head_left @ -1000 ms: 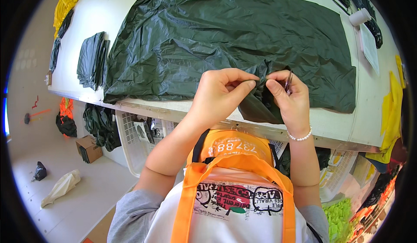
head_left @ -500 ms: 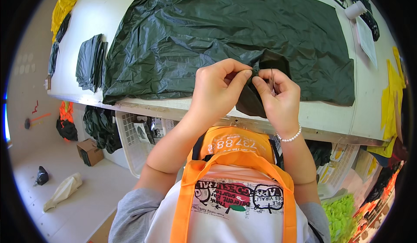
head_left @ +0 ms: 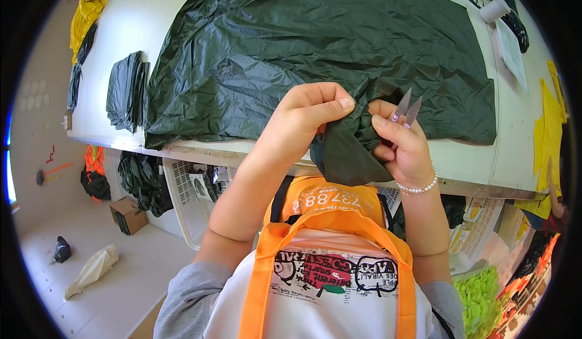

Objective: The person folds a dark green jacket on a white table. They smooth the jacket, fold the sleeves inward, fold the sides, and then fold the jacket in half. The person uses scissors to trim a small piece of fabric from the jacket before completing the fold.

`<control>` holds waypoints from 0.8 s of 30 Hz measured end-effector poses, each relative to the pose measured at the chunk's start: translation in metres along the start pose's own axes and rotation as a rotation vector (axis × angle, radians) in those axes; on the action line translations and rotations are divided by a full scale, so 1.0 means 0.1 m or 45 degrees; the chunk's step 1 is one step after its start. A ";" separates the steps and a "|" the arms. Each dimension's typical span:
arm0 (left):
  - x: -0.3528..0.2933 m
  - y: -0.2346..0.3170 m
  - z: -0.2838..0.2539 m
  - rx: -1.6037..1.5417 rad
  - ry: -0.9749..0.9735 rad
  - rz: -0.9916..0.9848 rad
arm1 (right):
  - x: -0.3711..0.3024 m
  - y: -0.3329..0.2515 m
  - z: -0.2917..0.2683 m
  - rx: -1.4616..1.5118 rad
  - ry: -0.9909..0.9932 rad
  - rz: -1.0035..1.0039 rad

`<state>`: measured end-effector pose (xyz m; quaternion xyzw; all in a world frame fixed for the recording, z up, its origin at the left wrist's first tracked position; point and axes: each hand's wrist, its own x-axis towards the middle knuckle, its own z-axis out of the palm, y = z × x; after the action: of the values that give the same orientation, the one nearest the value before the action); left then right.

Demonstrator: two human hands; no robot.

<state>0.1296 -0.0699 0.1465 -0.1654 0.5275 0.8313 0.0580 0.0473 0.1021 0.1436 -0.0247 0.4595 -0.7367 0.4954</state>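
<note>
A large dark green garment of thin, shiny fabric (head_left: 364, 30) lies spread and wrinkled over the white table. Its near edge is lifted and bunched between my hands, with a flap hanging past the table's front edge. My left hand (head_left: 309, 115) pinches the fabric between thumb and fingers. My right hand (head_left: 403, 142) grips the bunched fabric on the other side and also keeps small thread snips (head_left: 407, 107) in its fingers, their two blades apart and pointing away from me. The fingertips under the fabric are partly hidden.
A folded stack of dark green pieces (head_left: 127, 90) lies left on the table (head_left: 176, 12). Yellow fabric (head_left: 91, 12) hangs at the far left, more yellow strips (head_left: 545, 133) at the right. A white thread spool (head_left: 494, 10) stands far right. White baskets (head_left: 188, 202) sit beneath.
The fabric's lifted edge has been turned, and its flap now hangs nearer to me. My right hand has moved slightly right and nearer, and the snips' blades have come into clear view.
</note>
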 end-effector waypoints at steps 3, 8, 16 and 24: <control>-0.01 0.03 0.00 -0.129 -0.064 -0.048 | 0.04 0.02 -0.06 0.068 -0.112 0.039; 0.02 -0.03 0.14 -0.131 0.195 0.043 | 0.04 -0.06 -0.02 -0.031 0.010 -0.031; 0.09 0.02 0.23 -0.148 0.375 0.139 | -0.25 -0.16 0.18 -0.416 0.177 -0.798; 0.07 0.02 0.33 -0.011 0.439 0.260 | -0.28 -0.09 0.22 -0.519 0.224 -0.420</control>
<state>0.1152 -0.0422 0.1588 -0.2513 0.5401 0.7944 -0.1184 0.0663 0.1097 0.1749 -0.1344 0.6292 -0.6992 0.3117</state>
